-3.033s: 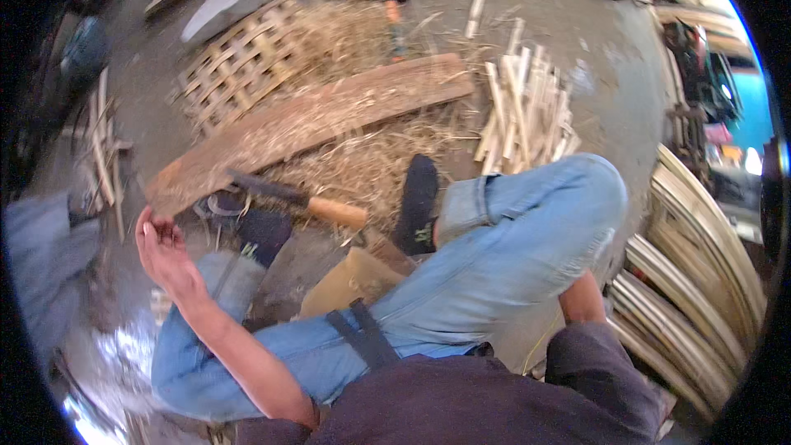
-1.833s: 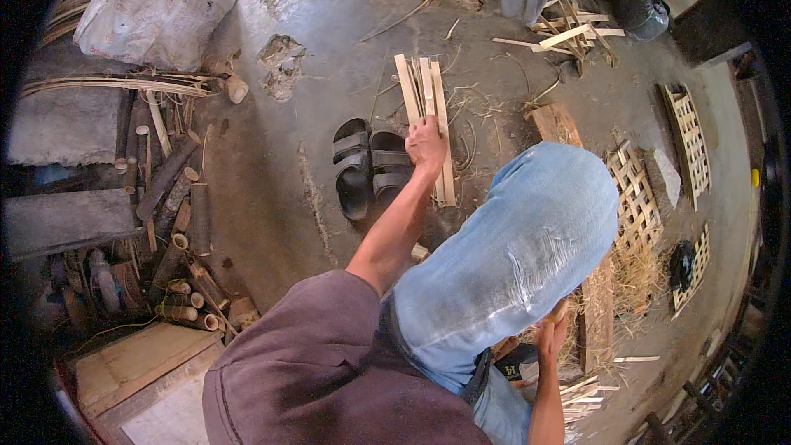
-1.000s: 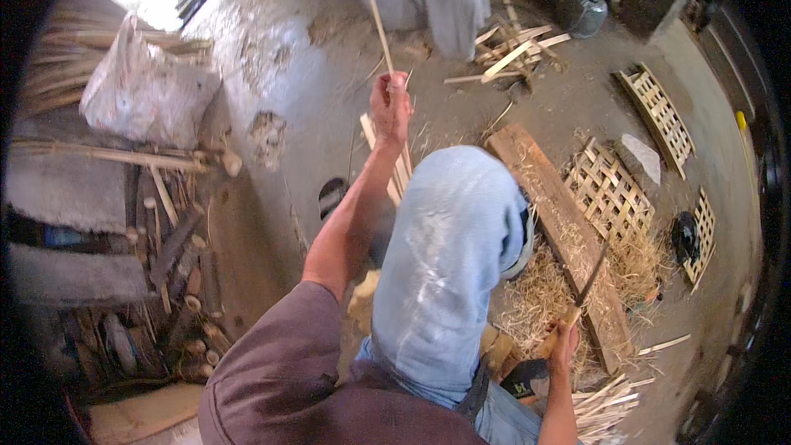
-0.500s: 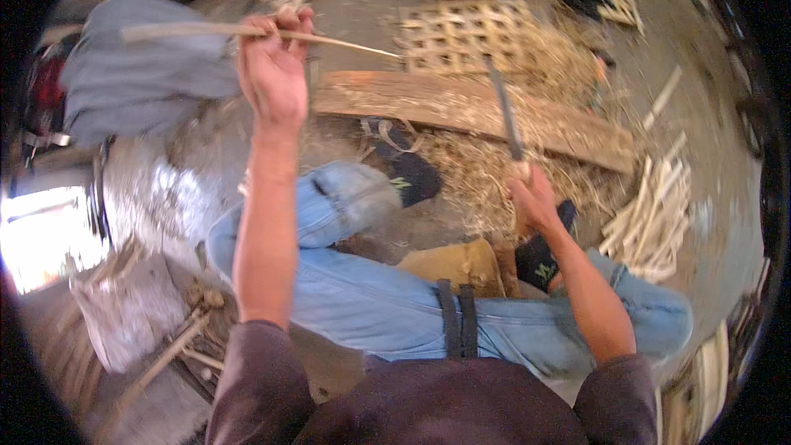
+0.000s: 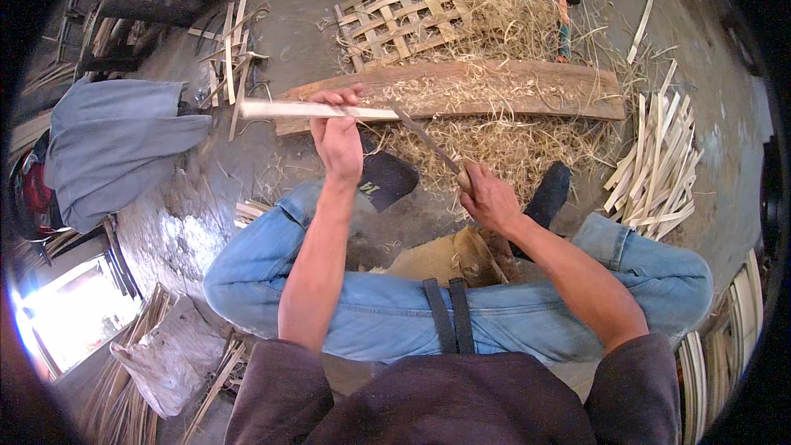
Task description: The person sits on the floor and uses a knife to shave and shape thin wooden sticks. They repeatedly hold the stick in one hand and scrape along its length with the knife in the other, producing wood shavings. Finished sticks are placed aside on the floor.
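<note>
My left hand is closed around a pale flat strip, which looks like split bamboo or wood and lies level across my fingers. In my right hand I grip the handle of a knife, its thin dark blade slanting up and to the left. The blade's tip is at the right end of the strip; whether it touches cannot be told. Beyond both hands lies a long wooden plank, strewn with curly shavings.
A woven lattice panel and heaped shavings lie past the plank. Loose pale strips are piled at the right. Grey cloth is on the left, above a crumpled sack. My crossed legs are in front.
My left hand has come down and to the right, with the strip now showing its broad face. My right hand has moved left, bringing the blade to the strip's end. The view has shifted.
</note>
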